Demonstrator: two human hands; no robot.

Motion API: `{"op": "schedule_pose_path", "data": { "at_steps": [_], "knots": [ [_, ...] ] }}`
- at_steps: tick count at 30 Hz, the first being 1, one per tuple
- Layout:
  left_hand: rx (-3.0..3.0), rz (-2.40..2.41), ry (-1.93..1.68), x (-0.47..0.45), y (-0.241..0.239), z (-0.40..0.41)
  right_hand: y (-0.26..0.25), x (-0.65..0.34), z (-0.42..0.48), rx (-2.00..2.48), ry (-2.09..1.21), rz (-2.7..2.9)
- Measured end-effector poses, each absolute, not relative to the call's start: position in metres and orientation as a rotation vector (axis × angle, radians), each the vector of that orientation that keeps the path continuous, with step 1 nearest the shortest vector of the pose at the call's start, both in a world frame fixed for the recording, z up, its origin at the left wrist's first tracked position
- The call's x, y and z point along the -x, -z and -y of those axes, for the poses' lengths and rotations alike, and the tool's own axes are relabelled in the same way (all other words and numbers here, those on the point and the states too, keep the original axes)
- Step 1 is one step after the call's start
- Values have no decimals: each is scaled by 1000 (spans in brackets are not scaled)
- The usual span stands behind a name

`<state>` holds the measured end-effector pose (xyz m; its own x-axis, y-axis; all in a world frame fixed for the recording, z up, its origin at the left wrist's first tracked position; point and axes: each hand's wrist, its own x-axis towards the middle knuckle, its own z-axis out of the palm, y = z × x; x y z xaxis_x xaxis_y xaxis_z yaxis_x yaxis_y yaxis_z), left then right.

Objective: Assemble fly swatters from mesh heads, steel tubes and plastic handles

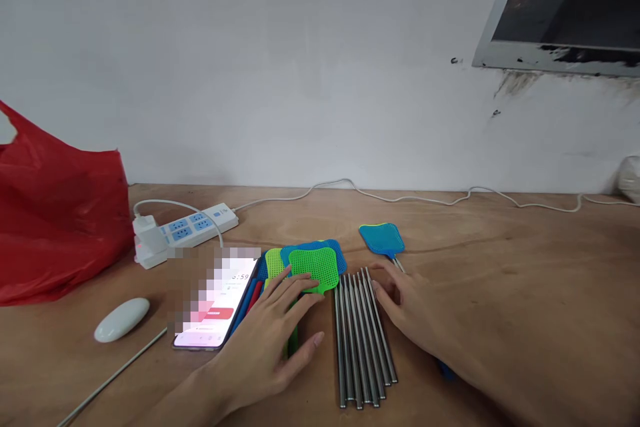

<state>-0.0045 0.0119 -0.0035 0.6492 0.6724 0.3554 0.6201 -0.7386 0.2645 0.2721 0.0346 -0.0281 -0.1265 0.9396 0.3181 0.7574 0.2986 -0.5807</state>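
Observation:
My left hand (273, 330) lies with its fingers stretched over a stack of perforated plastic fly swatter heads. Its fingertips touch the lower part of the bright green head (315, 267); yellow-green and blue heads (330, 250) show beneath. To the right, several silver metal rods (360, 340) lie side by side, their lower ends uneven. My right hand (400, 293) rests beside the rods' upper right end, fingers curved, with thumb and index finger apart. Past it lies a blue fly swatter (383, 239), its metal shaft partly hidden by that hand. Red and blue handles (254, 293) show partly behind my left hand.
A lit phone (215, 320) leans beside my left forearm. Farther left are a white oval object (121, 320), a white power strip (193, 230) with a plugged-in charger, and a red plastic bag (60, 220). A thin white cable (400, 200) runs along the wall.

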Motion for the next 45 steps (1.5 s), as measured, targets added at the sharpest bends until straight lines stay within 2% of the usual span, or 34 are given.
{"op": "schedule_pose_path", "data": {
  "at_steps": [6, 14, 21, 28, 38, 45],
  "knots": [
    [-2751, -959, -642, 3, 0, -11, 19, -270, -34, 1479, -222, 2112],
    [-2760, -788, -610, -1, -2, -8, 6, -279, -33, 1029, -276, 2476],
    [-2678, -1013, -940, 2, 1, -10, 15, -267, -17, 660, -103, 2675],
    [-2629, -1073, -1014, 1, -1, -11, 33, -249, -8, 704, 213, 2677],
    [-2595, -1101, -1025, -1, 0, -9, 31, -241, -3, 574, 333, 2547],
    [-2586, -1108, -1012, -2, 1, -10, 32, -232, 4, 660, 255, 2566]
  ]
}}
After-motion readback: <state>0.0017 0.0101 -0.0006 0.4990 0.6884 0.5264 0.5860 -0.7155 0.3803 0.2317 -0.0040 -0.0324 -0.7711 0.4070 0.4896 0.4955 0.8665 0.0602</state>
